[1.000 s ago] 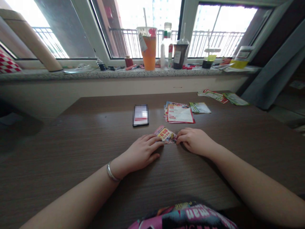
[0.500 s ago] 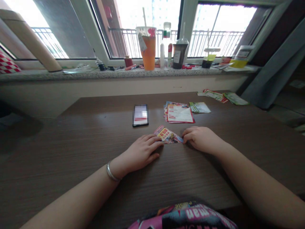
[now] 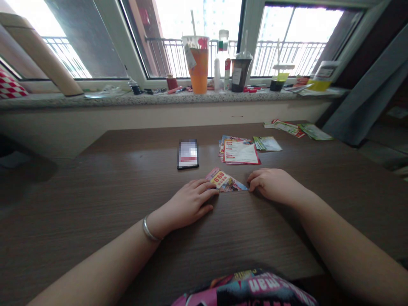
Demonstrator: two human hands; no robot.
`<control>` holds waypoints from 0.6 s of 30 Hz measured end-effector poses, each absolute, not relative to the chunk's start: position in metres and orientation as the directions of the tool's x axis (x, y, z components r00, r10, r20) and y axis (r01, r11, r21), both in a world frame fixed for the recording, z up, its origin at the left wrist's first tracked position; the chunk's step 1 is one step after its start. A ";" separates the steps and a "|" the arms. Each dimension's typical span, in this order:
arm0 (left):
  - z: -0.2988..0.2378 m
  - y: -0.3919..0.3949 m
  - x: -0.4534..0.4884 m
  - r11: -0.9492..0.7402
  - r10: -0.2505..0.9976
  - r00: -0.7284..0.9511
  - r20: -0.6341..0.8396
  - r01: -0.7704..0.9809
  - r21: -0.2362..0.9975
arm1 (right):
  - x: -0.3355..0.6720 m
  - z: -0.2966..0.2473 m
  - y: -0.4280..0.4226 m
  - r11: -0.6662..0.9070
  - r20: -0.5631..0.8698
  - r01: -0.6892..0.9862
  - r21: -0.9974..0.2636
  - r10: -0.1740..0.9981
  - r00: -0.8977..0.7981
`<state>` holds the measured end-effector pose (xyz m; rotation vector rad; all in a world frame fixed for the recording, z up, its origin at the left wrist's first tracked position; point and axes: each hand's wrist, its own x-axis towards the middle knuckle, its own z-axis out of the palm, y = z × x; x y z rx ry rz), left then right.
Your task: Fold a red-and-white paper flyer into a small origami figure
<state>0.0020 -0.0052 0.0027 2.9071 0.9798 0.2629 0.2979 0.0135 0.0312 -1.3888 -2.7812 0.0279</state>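
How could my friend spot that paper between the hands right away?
On the brown table, find the left hand and right hand. Between them lies a colourful paper with red numbers. Unlike the paper stack behind it, it tapers to a point.

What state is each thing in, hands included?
Colourful paper: flat, visible part roughly triangular
Left hand: spread open, on the paper's left side
Right hand: curled, at the paper's right tip
Phone: lying screen up
Red-edged flyers: loosely stacked
Pale green leaflets: overlapping
Orange cup: upright, straw in
Dark cup: upright, straw in
Bracelet: worn
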 end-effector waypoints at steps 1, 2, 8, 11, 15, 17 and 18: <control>0.003 -0.005 0.002 -0.797 0.604 0.784 0.144 0.594 0.113 | 0.299 0.031 0.014 0.597 0.018 0.802 -0.031 0.802 -0.597; 0.003 -0.005 0.002 -0.797 0.604 0.784 0.145 0.594 0.112 | 0.300 0.031 0.014 0.593 0.013 0.805 -0.030 0.805 -0.593; 0.003 -0.005 0.001 -0.791 0.611 0.778 0.144 0.598 0.128 | 0.300 0.030 0.016 0.583 0.024 0.812 -0.006 0.812 -0.583; 0.004 -0.005 0.002 -0.790 0.613 0.776 0.150 0.599 0.129 | 0.289 0.030 0.012 0.608 0.088 0.794 -0.002 0.791 -0.606; 0.003 -0.006 0.003 -0.790 0.613 0.773 0.167 0.599 0.126 | 0.272 0.023 0.007 0.691 0.170 0.723 -0.003 0.713 -0.681; 0.002 -0.006 0.003 -0.790 0.613 0.770 0.175 0.601 0.121 | 0.265 0.017 0.006 0.743 0.197 0.667 -0.043 0.661 -0.724; 0.002 -0.006 0.003 -0.790 0.613 0.770 0.178 0.602 0.116 | 0.262 0.013 0.006 0.775 0.206 0.629 -0.055 0.625 -0.753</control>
